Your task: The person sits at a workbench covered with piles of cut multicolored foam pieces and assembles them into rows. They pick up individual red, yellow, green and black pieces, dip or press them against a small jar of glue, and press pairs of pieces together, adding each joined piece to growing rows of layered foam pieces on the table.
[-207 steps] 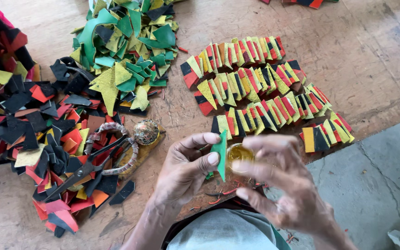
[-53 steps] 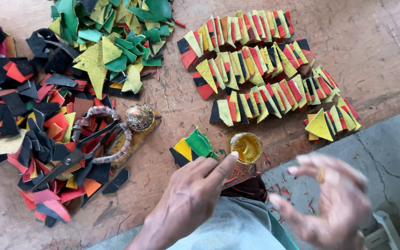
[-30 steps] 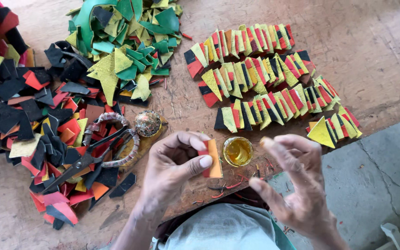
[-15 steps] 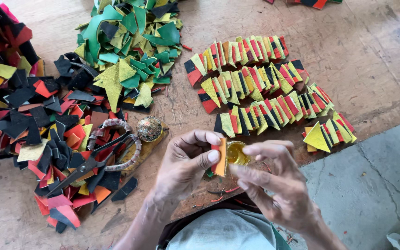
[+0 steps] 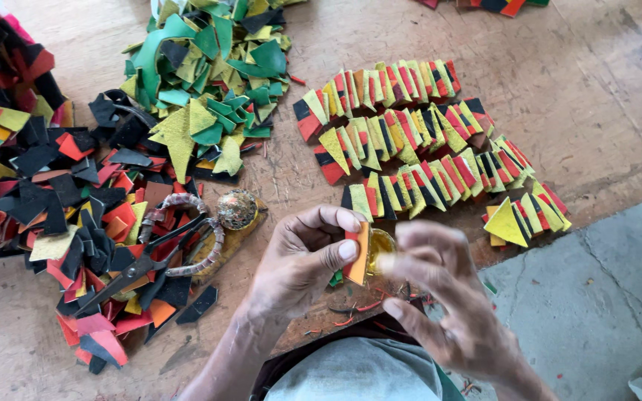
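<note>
Overhead view of a person seated at a worn wooden floor. The left hand (image 5: 302, 256) pinches a small orange leather piece (image 5: 358, 254) upright between thumb and forefinger, the other fingers curled beneath. The right hand (image 5: 447, 297), blurred, has its fingers loosely spread and a fingertip meeting the near edge of the orange piece; whether it grips anything cannot be told. Just behind the piece sits a small round pot of yellowish glue (image 5: 380, 241), partly hidden by both hands.

To the left lies a heap of black, red and orange offcuts (image 5: 46, 193), with scissors (image 5: 154, 260) resting on its near edge beside a round, speckled lid (image 5: 237, 209). Further back is a pile of green and yellow scraps (image 5: 209, 82). To the right, rows of overlapped striped triangles (image 5: 417, 141) run in tidy bands, their nearest row ending just beyond the hands; a single yellow triangle (image 5: 505, 223) lies at the row's right end.

Bare boards (image 5: 596, 89) show beyond the rows at upper right. The wood's edge meets a grey concrete floor (image 5: 603, 312) at lower right, where open room remains beside the right hand.
</note>
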The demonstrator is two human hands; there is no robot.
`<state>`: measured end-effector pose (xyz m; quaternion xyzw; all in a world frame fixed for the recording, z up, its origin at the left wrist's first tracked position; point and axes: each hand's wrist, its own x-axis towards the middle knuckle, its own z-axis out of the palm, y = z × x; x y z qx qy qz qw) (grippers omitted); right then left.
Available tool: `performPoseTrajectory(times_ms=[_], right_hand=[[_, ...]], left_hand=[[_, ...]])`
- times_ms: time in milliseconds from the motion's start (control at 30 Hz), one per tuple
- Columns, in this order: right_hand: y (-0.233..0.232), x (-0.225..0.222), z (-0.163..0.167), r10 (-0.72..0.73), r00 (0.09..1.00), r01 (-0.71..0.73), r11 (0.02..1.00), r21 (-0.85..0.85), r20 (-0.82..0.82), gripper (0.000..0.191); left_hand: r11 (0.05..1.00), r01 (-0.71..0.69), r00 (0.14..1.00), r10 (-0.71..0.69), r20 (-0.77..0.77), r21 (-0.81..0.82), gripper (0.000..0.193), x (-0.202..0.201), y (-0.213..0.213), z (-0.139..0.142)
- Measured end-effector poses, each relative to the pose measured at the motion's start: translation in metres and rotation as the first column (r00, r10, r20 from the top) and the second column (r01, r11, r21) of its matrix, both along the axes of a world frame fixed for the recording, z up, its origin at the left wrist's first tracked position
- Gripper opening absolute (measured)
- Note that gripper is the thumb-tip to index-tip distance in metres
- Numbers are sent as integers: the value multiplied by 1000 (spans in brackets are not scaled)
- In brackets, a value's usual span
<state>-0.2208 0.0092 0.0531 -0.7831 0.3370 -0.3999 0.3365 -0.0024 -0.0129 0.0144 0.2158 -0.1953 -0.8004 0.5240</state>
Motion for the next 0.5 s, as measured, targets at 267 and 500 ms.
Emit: performPoseTrajectory(times_ms=[267, 500], right_hand=[[23, -36, 13, -81, 993, 66, 984, -165, -86, 25], [28, -118, 21, -528, 841, 541, 827, -153, 118, 17]], left_hand=[[995, -49, 991, 59, 119, -82, 23, -25, 4, 35], [570, 327, 633, 460, 623, -753, 23, -89, 16, 35]])
